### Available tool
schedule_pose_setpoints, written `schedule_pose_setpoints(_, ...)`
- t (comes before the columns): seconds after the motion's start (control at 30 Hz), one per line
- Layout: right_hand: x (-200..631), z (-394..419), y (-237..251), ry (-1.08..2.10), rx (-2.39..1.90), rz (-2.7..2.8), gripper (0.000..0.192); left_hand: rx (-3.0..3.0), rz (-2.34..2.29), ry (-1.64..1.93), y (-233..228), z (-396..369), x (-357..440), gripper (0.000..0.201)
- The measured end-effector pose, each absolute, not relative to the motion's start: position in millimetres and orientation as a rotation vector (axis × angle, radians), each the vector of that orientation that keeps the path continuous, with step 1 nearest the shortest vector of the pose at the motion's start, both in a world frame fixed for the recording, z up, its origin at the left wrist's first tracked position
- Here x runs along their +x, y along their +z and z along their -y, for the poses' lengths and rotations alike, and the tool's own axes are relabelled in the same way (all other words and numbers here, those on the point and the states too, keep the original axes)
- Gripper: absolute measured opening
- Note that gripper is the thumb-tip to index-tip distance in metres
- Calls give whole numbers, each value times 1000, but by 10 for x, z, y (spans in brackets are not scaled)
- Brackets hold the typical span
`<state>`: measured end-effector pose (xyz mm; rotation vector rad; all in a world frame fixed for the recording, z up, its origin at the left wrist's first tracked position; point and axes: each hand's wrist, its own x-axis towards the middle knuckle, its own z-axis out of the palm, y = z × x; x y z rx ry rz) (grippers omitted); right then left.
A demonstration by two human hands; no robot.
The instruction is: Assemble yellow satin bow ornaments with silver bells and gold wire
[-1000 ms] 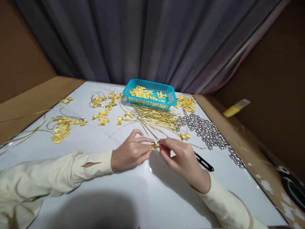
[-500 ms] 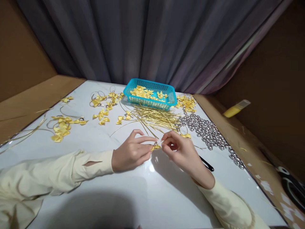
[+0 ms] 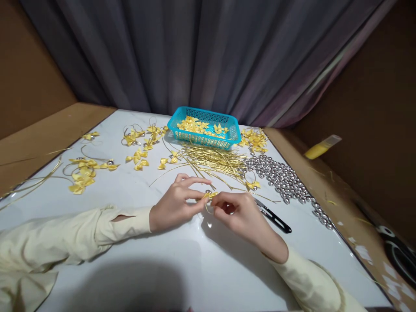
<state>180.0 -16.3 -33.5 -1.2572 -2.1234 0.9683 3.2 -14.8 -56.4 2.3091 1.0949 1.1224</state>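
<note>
Between thumb and fingers of my left hand (image 3: 177,201) is a small yellow ribbon bow (image 3: 209,196), with a silver bell (image 3: 208,191) at its top. The left index finger stretches above the bow, clear of it. My right hand (image 3: 235,210) is closed in a pinch against the bow's right side. A thin gold cord (image 3: 208,209) curves below the bow into the right fingertips, which partly hide it. Past the right hand lies a black-handled knife-like tool (image 3: 276,220), its front end partly covered by the hand.
A blue basket (image 3: 204,139) holding yellow bows stands at the back. Gold cords (image 3: 212,158) lie before it, and many silver bells (image 3: 279,177) spread rightward. Finished-looking looped bows (image 3: 85,171) sit at left, more bows (image 3: 255,139) at back right. Scissors handles (image 3: 399,258) show far right.
My right hand has moved left and down, closing the gap to the bow and pinching at it. More of the black tool is uncovered. My left hand has shifted only slightly.
</note>
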Motion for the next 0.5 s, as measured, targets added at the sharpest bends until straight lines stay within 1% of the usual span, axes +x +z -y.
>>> schedule_pose_setpoints(0.13, 1782, 165, -331, 957, -1204, 2031, 11, 2180, -1135, 1061, -547, 131, 14, 20)
schedule_pose_setpoints(0.2, 1779, 165, -313, 1024, -1192, 1939, 9, 2151, -1142, 1046, -542, 121, 7, 21)
schedule_pose_setpoints(0.37, 1779, 171, -277, 1512, -1207, 1508, 5, 2153, -1186, 1137, -553, 110, 8, 23)
schedule_pose_setpoints(0.5, 1782, 157, -281, 1770, -1098, 1274, 3, 2154, -1185, 1166, -544, 112, 11, 22)
